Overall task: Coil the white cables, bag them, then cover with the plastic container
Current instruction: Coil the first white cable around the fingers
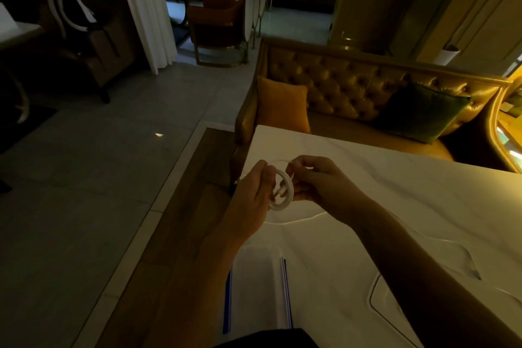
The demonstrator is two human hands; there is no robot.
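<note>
You've got a dim room w/ grey tile floor [93,167]; tufted gold sofa [353,93] at 1 o'clock, white curtain [144,8] at 11.

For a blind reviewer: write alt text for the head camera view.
Two bare hands hold a small coil of white cable above a white marble table, the left hand gripping the coil, the right hand pinching its top. A clear zip bag lies flat nearer the person, a clear plastic container to its right; a tufted sofa stands behind.
</note>
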